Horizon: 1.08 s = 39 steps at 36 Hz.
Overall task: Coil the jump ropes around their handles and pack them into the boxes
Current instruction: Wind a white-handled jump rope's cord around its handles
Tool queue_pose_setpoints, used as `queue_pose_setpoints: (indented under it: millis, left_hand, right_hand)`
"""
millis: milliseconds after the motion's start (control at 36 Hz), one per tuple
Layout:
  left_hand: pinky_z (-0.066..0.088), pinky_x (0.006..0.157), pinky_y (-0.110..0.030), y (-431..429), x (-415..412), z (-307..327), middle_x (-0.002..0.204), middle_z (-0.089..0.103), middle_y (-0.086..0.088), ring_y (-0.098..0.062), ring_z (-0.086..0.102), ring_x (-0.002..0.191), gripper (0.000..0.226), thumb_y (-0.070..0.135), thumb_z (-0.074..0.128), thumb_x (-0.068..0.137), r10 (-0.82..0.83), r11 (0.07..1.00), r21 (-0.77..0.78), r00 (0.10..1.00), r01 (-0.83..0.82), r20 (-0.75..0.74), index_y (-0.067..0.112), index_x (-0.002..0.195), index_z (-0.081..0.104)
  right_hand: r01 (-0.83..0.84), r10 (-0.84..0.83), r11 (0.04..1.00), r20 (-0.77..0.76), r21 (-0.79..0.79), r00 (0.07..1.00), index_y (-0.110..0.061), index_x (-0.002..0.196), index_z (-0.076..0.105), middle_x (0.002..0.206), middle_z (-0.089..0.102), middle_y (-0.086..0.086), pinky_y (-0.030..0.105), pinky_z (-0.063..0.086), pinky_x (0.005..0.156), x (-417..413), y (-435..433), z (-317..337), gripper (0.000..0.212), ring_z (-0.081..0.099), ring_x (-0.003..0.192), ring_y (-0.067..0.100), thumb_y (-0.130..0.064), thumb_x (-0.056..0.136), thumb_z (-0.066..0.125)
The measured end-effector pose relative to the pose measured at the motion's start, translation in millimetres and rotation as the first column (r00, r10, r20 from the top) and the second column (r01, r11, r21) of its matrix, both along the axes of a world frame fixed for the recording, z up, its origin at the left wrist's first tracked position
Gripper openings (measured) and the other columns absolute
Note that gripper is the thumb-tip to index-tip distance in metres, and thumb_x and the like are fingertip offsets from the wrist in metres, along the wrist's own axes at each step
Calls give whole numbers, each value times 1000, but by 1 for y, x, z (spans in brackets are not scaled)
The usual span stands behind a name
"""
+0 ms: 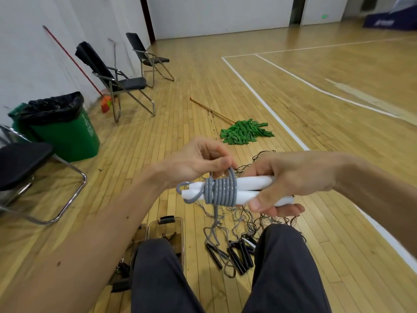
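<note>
Coiling stood part-done: right hand (286,181) gripped white handles (250,188); left hand (200,159) fingers pinched grey rope (222,188), its tail hanging; black-handled ropes (239,256) lay uncoiled beside the boxes (165,224).

head | head-worn, wide-angle | forward-down | close over lap, gym floor (293,91)

Print on the green bin (67,141) and dark banner (388,23) is illegible.

Grey rope (222,188), white handles (252,188), green bin (67,136)
</note>
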<state>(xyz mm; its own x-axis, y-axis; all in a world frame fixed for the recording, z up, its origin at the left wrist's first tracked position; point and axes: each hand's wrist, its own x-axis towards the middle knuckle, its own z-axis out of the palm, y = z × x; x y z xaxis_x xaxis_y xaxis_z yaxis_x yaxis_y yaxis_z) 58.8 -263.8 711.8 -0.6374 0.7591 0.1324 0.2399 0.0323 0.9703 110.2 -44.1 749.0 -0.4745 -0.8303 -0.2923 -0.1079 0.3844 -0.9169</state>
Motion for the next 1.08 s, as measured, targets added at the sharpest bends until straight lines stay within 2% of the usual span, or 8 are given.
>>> queue_pose_setpoints:
  millis: [278,417,444,528,611,861,972,1083]
  left_hand:
    - [52,59,-16,3,3,-17,76,73,11,-2,66,68,6,31,75,79,171,962,212,985,-174,29,28,76,79]
    - [49,63,-25,-10,9,-22,86,70,9,-14,58,78,15,40,82,77,111,962,238,988,-134,107,30,88,79]
    - [47,60,-24,-9,11,-22,79,69,8,-14,56,74,3,30,78,83,174,956,213,975,-201,138,27,84,78]
    - [42,51,-23,6,18,-26,57,61,6,-10,50,54,31,-4,47,99,406,911,64,913,-408,45,14,85,68]
    - [40,49,-24,15,22,-30,58,59,2,-12,47,48,22,12,45,104,392,909,113,914,-402,100,2,101,65]
    - [35,41,-20,22,26,-36,66,61,0,-9,45,42,27,34,51,90,294,919,158,897,-360,331,11,92,64]
    - [28,41,-19,22,31,-40,66,60,1,-9,39,43,26,33,50,96,351,931,18,907,-365,231,12,96,66]
    - [30,44,-19,26,36,-42,62,57,2,-10,39,46,25,26,49,104,451,886,-106,892,-451,-28,15,93,69]
  right_hand:
    - [93,-99,991,-63,-98,993,-10,84,66,68,63,6,30,43,49,1,-2,0,6,53,49,16,-13,89,64]
    - [123,-137,989,-181,-84,974,-9,92,64,73,64,1,34,47,61,-1,0,1,11,58,59,14,-20,94,64]
    - [131,-146,987,-192,-90,970,-11,93,65,74,64,-1,34,47,61,-1,1,1,11,58,59,14,-21,94,63]
    - [192,-214,974,-214,-119,953,-14,99,68,78,65,2,29,49,59,-3,1,1,15,58,62,16,-27,94,65]
    - [258,-287,956,-245,-143,926,-12,95,67,76,64,2,29,48,58,-6,2,2,15,58,60,16,-27,97,64]
    - [395,-426,905,-352,-158,833,-5,97,63,76,66,4,26,49,52,-16,6,0,18,59,60,17,-22,94,62]
    - [476,-508,861,-363,-181,781,-5,98,64,73,66,1,26,48,52,-24,15,-1,13,58,57,14,-17,98,61]
    - [522,-524,843,-410,-127,746,-4,100,64,76,69,4,30,48,52,-31,21,-7,14,59,59,19,-17,97,63]
